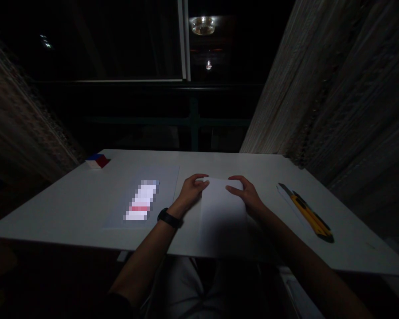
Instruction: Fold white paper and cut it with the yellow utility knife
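Observation:
A white sheet of paper [222, 212] lies on the white table [69, 204] in front of me, its near part in shadow. My left hand [192, 189] grips the sheet's far left corner with curled fingers; a black watch sits on that wrist. My right hand [245, 191] pinches the far right edge of the same sheet, fingers bent over it.
A yellow and black utility knife [310, 215] lies beside a white ruler [291, 204] on the right. A grey mat [162, 177] holds a blurred white and red item [141, 200] on the left. A red and blue block [97, 161] sits at the far left corner. Curtains flank a dark window.

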`<state>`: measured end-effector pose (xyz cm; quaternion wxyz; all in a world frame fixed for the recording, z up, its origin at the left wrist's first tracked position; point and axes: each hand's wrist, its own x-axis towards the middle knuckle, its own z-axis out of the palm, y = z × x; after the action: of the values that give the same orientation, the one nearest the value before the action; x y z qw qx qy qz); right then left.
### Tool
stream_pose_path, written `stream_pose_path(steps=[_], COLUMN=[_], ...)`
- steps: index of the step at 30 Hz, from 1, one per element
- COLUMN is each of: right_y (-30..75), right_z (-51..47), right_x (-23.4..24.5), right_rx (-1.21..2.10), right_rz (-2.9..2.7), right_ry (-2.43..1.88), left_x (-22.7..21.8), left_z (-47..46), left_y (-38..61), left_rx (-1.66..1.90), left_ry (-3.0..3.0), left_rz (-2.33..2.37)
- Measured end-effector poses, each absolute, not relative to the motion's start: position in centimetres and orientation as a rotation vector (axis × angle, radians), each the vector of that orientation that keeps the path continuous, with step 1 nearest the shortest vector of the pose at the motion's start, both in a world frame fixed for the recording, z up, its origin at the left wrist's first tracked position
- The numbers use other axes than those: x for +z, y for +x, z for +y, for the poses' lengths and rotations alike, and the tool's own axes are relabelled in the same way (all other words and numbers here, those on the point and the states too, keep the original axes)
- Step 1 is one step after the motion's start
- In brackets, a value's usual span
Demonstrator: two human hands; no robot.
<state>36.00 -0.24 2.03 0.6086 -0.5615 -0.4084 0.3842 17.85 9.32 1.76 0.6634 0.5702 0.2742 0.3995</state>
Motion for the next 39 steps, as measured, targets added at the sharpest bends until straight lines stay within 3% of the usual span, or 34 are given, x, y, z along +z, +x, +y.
stream_pose_path(steps=[14,22,39], right_y=[35.6,35.6,36.8], right_z=[-0.3,-0.6,-0.4], right_x=[2.8,3.6,3.0], right_rx=[0.896,1.266,1.096], right_rz=[-0.805,-0.701,-0.820], right_ry=[-1.306,-1.085,-1.174], left_x=[2.7,2.9,3.7], left_z=[8.8,8.8,8.4], left_y=[17.6,17.7,16.7], left_rx=[0.901,0.989,0.810], left_ry=[1.369,1.353,1.168], left_rz=[0.659,0.710,0.506])
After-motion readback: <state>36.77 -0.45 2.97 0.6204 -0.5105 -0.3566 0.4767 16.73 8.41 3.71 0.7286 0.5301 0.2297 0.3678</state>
